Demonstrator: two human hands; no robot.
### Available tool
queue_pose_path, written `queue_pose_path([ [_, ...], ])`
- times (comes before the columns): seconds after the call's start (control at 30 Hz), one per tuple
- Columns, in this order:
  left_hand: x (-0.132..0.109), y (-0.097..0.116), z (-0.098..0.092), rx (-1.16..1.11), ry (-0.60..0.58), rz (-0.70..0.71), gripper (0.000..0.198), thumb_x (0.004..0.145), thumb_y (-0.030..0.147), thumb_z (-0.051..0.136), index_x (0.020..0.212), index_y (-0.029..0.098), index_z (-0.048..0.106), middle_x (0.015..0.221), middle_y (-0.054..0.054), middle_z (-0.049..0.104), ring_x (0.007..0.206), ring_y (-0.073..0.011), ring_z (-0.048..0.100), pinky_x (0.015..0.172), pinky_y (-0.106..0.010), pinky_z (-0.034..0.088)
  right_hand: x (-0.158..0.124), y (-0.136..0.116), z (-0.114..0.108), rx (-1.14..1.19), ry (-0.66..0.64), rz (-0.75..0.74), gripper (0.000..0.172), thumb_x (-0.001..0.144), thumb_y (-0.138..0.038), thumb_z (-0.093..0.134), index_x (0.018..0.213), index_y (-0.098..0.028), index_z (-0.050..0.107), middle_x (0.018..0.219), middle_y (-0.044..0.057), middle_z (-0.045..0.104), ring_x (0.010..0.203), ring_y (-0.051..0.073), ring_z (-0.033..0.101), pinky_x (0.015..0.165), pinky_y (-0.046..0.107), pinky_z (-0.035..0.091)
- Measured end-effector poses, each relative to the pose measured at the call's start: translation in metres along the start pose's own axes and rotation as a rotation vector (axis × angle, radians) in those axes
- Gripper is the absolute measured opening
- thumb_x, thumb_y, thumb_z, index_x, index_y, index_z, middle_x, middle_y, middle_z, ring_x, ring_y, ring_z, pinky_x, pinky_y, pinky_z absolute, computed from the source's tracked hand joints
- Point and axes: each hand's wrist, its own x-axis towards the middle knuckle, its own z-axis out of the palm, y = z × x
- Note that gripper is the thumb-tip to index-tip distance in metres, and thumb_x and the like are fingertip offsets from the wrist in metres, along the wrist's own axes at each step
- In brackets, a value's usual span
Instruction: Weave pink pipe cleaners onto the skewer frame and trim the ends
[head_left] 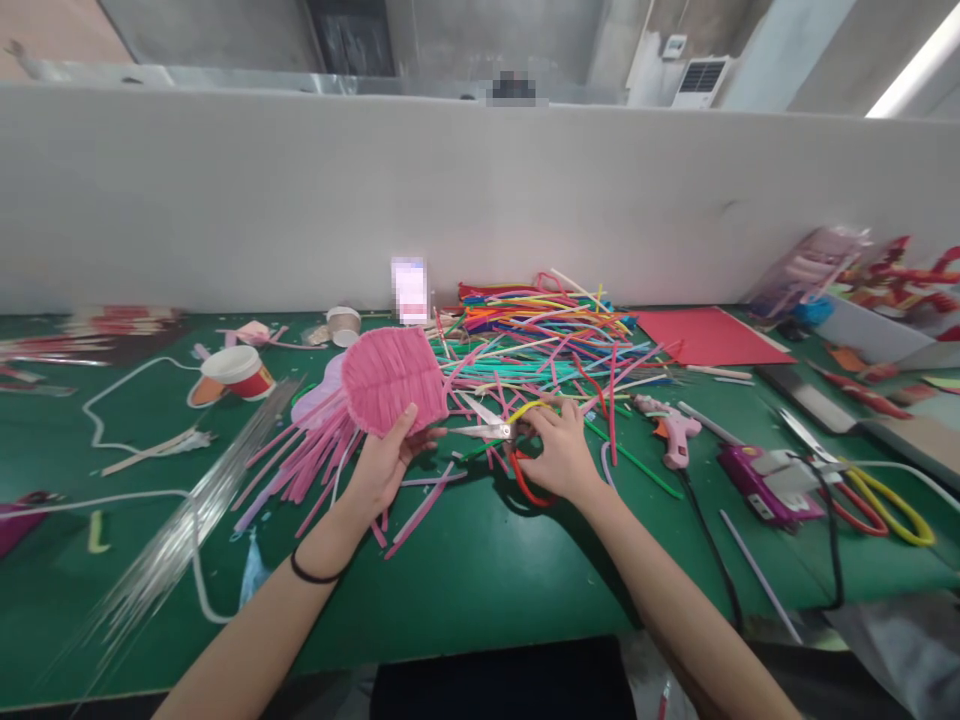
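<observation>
A pink petal-shaped piece made of pipe cleaners [394, 380] is pinched at its lower edge by my left hand [388, 465], thumb on its face. My right hand [559, 450] grips scissors [491, 428] with one yellow and one red handle loop. The scissor blades are apart and point left, close to the fingers of my left hand and the right edge of the pink piece. Behind and below that piece lie loose pink pipe cleaners [319, 465] and a lilac rounded piece [319, 395].
A heap of coloured pipe cleaners [540, 330] lies at the back. To the right are a pink glue gun [677, 432], a purple power strip [765, 485] and second scissors [862, 490]. Metal wires [202, 510], a paper cup [240, 372] and a white cable [97, 400] are left.
</observation>
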Motion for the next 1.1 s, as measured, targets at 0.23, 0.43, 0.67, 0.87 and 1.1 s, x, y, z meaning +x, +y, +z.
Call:
queue_pose_path([
  [0.23,-0.002,0.001,0.003,-0.014,-0.059,0.001,0.042,0.076,0.039,0.075,0.110,0.017,0.064,0.093,-0.007,0.076,0.084,-0.0230,0.073,0.076,-0.031,0.058,0.001,0.008,0.010,0.015,0.011,-0.002,0.038,0.065,-0.032,0.072,0.102,-0.023,0.069,0.091,0.007,0.070,0.119,0.035,0.046,0.106,0.055,0.029],
  [0.43,-0.003,0.001,0.003,0.003,-0.008,0.011,0.043,0.074,0.042,0.075,0.107,0.016,0.064,0.092,-0.008,0.076,0.089,-0.0239,0.073,0.071,-0.028,0.056,-0.001,0.010,0.015,0.054,-0.031,0.003,0.040,0.064,-0.031,0.072,0.103,-0.022,0.070,0.098,0.008,0.071,0.112,0.033,0.051,0.098,0.049,0.040],
  [0.67,-0.003,0.001,0.005,0.015,0.011,0.058,0.040,0.073,0.040,0.077,0.103,0.016,0.064,0.090,-0.007,0.075,0.083,-0.0228,0.073,0.066,-0.027,0.056,0.000,0.013,0.016,0.038,-0.022,0.002,0.041,0.064,-0.031,0.071,0.103,-0.021,0.070,0.092,0.009,0.070,0.113,0.034,0.050,0.095,0.049,0.041],
  [0.87,-0.005,-0.004,0.007,0.075,-0.011,0.044,0.042,0.072,0.039,0.077,0.105,0.017,0.065,0.090,-0.006,0.074,0.077,-0.0232,0.072,0.063,-0.030,0.058,-0.001,0.013,0.014,-0.001,0.011,0.010,0.042,0.063,-0.030,0.070,0.104,-0.020,0.070,0.097,0.010,0.070,0.122,0.036,0.045,0.095,0.050,0.039],
  [1.1,-0.006,-0.004,0.005,0.074,-0.050,-0.060,0.036,0.074,0.038,0.076,0.103,0.018,0.067,0.091,-0.006,0.075,0.080,-0.0229,0.073,0.066,-0.030,0.060,-0.001,0.010,0.011,-0.048,-0.074,-0.037,0.041,0.064,-0.030,0.070,0.105,-0.022,0.069,0.096,0.008,0.071,0.122,0.037,0.044,0.095,0.050,0.038],
])
